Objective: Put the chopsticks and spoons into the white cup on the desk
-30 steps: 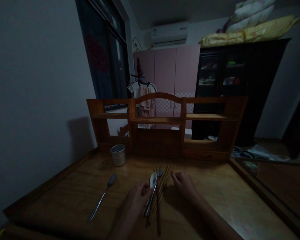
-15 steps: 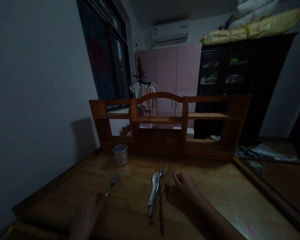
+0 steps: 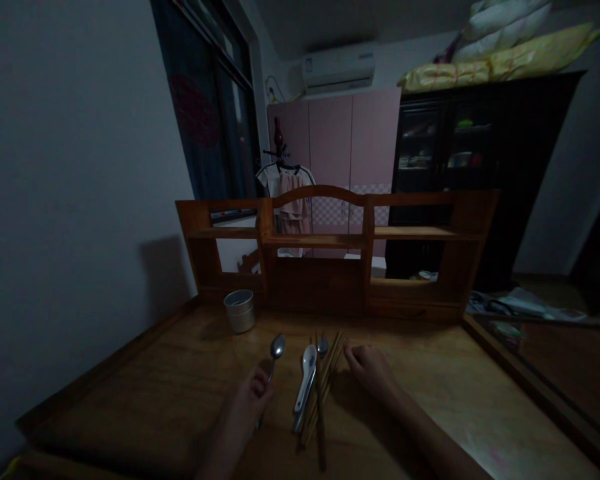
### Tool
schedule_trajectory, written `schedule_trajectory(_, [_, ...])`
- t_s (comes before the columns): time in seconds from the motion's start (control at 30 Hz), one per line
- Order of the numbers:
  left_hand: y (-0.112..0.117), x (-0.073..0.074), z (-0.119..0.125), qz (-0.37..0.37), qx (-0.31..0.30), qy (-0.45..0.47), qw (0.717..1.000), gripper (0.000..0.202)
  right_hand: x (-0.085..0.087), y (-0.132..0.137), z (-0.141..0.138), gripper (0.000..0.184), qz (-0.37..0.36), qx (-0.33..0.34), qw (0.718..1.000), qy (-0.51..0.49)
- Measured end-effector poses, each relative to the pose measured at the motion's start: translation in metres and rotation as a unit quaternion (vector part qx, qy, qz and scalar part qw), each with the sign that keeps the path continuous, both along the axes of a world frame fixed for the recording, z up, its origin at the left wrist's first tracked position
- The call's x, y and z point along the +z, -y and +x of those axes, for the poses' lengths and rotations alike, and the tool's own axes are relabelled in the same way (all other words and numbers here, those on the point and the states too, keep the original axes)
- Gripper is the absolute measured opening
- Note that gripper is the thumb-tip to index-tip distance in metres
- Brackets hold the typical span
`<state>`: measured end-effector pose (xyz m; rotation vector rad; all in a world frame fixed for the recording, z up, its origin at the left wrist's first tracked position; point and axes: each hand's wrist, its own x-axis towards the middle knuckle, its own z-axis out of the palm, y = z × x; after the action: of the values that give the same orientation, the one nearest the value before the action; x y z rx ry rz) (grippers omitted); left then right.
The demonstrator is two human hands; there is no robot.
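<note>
Left hand [image 3: 247, 403] has its grip clamped on the handle of a metal spoon [image 3: 277, 347], bowl pointing away, just left of the pile. That pile lies mid-table [image 3: 145, 393]: a white ceramic spoon [image 3: 307, 363], a smaller spoon [image 3: 322, 345] and a bundle of chopsticks [image 3: 321, 407]. Right hand [image 3: 371, 369] rests on the wood against the chopsticks' right edge. Its fingers are curled, but it's too dark to tell whether its grip holds anything. A metal cup [image 3: 239, 311] stands at the back, near the wooden shelf unit [image 3: 315, 280].

Tin cup [image 3: 239, 311], shelf [image 3: 325, 283] beyond spoon [image 3: 277, 347]
</note>
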<state>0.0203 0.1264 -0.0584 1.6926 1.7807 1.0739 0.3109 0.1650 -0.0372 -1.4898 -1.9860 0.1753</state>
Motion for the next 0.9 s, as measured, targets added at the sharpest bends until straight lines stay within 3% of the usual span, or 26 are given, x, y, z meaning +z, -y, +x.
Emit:
schedule_trajectory(0.1, [0.006, 0.006, 0.035, 0.014, -0.038, -0.006, 0.999, 0.012, 0.0, 0.0, 0.0, 0.058, 0.001, -0.001, 1.0, 0.002])
schedule_trajectory(0.2, [0.009, 0.014, 0.051, -0.006, -0.051, -0.027, 0.998, 0.02, -0.001, 0.0, 0.0, 0.059, 0.0, 0.0, 1.0, 0.004])
schedule_trajectory(0.37, [0.01, 0.023, 0.054, -0.023, -0.063, -0.061, 0.996, 0.029, -0.001, 0.0, -0.001, 0.059, -0.003, 0.007, 1.0, 0.001])
schedule_trajectory(0.53, [0.012, 0.015, 0.056, -0.05, -0.098, -0.055, 0.992, 0.033, 0.0, 0.001, -0.001, 0.06, -0.006, 0.005, 1.0, -0.001])
schedule_trajectory(0.67, [0.014, 0.009, 0.057, -0.045, -0.089, -0.069, 0.993, 0.028, -0.001, 0.0, -0.001, 0.059, -0.008, 0.002, 1.0, 0.001])
schedule_trajectory(0.9, [0.019, 0.017, 0.059, -0.026, -0.1, -0.096, 0.99, 0.027, 0.001, 0.001, -0.001, 0.059, -0.009, 0.005, 1.0, 0.002])
